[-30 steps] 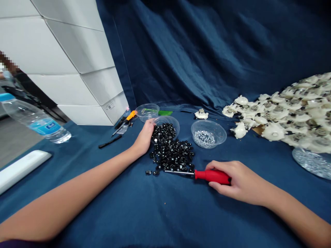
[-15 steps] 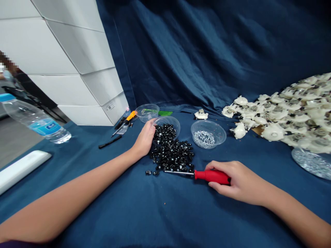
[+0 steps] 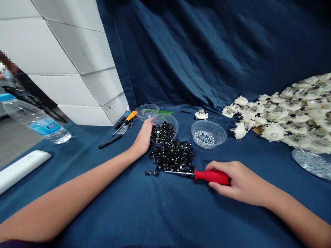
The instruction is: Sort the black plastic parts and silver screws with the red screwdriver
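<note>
- Far left, a water bottle (image 3: 42,125) stands on the blue-covered counter (image 3: 144,213); white boxes (image 3: 64,89) are stacked beyond it
- Right of these, the left hand (image 3: 143,136) is partly closed on the left rim of a clear bowl (image 3: 176,128); its thumb is hidden
- The bowl holds small black parts (image 3: 164,132); a loose heap (image 3: 173,156) of the same kind lies against its near side; the step in hand seems to be gathering or sorting these, with the bowl steadied at the heap
- Right of the bowl, a second bowl (image 3: 221,132) holds small silvery pieces, apart from the heap
- Nearer, a red screwdriver (image 3: 216,177) points left, its shaft along the heap's near edge; the right hand (image 3: 239,181) is curled loosely round its handle; the next move likely calls for a level, gentle sweep, with the bowl firmly held
- Far right, cream-coloured parts (image 3: 292,117) lie piled
</note>
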`<state>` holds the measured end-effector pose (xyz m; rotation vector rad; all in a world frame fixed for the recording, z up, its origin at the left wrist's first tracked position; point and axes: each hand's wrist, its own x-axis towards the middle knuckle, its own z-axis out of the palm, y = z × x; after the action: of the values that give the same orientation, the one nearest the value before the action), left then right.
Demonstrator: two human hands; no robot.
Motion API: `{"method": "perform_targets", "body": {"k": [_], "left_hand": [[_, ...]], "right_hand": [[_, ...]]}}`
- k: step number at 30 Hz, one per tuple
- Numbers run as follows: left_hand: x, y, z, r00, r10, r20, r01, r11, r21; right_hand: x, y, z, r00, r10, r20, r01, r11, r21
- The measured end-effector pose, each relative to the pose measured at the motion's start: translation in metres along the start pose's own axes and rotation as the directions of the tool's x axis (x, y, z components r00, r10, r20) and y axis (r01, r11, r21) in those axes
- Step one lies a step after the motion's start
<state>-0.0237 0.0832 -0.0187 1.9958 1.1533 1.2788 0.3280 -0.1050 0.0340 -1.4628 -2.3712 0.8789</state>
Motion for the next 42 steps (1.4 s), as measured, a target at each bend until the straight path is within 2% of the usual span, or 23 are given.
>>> {"method": "perform_targets", "body": {"k": [4,11,17,22,24,29,42], "left_hand": [[-0.009,0.018,-0.003,0.979,0.173,0.110,-0.185,0.978,0.100],[-0.012,0.029,-0.008,0.935,0.315,0.162,-0.343,0.920,0.190],[-0.013,0.036,-0.011,0.893,0.391,0.221,-0.436,0.872,0.221],[-0.013,0.036,-0.011,0.886,0.408,0.222,-0.454,0.862,0.226],[-0.013,0.036,-0.012,0.859,0.454,0.236,-0.503,0.833,0.229],[-0.014,0.039,-0.012,0.756,0.569,0.324,-0.647,0.727,0.230],[-0.014,0.045,-0.013,0.636,0.671,0.381,-0.768,0.602,0.220]], "right_hand": [[-0.001,0.001,0.001,1.000,0.003,0.002,-0.003,1.000,0.000],[-0.002,0.001,0.001,1.000,0.000,-0.002,0.000,1.000,-0.006],[-0.001,0.001,0.000,1.000,-0.004,-0.001,0.004,1.000,-0.011],[-0.001,0.001,0.001,1.000,-0.001,0.003,0.001,1.000,-0.005],[-0.002,0.001,0.001,1.000,-0.002,0.004,0.002,1.000,-0.005],[-0.003,0.001,0.001,1.000,0.002,0.000,-0.002,1.000,0.001],[-0.002,0.002,0.001,1.000,-0.004,0.001,0.004,1.000,-0.004]]}}
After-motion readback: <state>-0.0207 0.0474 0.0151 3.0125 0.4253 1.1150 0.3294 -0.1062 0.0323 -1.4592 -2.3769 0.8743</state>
